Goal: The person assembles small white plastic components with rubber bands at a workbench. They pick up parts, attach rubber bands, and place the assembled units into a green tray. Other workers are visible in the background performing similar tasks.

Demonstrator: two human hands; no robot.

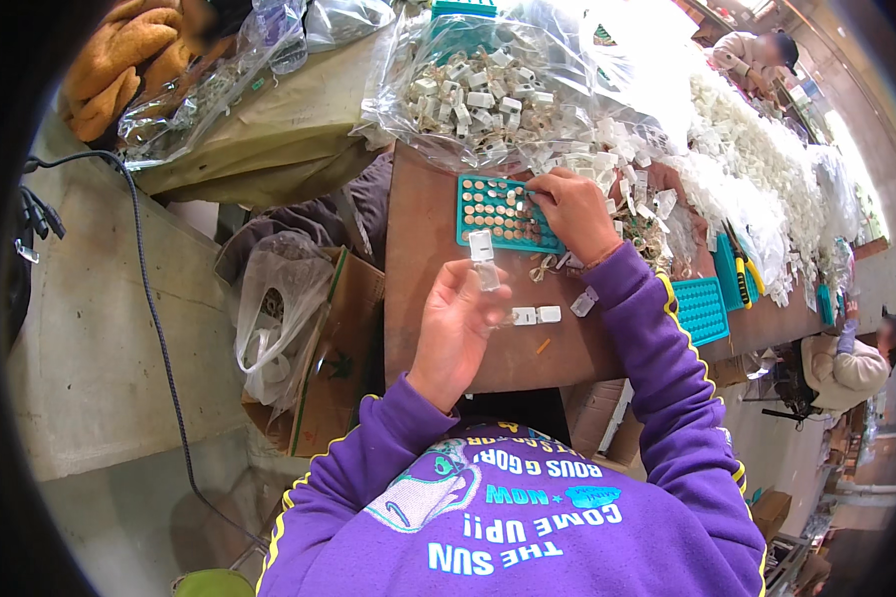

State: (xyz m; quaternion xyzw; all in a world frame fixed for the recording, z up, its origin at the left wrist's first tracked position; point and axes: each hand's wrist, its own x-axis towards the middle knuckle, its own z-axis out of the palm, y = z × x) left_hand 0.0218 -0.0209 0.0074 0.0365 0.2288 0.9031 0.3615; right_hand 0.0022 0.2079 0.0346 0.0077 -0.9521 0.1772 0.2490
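Beyond the tray, on the brown table [428, 343], a clear bag of white parts [478, 99]; farther right, a wide pale heap [727, 149], with loose pieces crowding close to the right wrist. Right of the right forearm, a second teal tray [700, 308] and yellow-handled pliers [744, 271]. Between the forearms, loose white cases [536, 315] and an orange stick [543, 346]. Off the table's left side, a cardboard box [314, 368] and a plastic bag [279, 308].

In the left hand [458, 318], pinched by thumb and fingers, a white case [481, 247], its top above the fingertips and, in this view, overlapping the near edge of the disc tray [461, 214]. At that tray's upper right, the right hand [577, 209], fingers bent downward, tips by the discs [484, 210]; impossible to tell pinching from touching.
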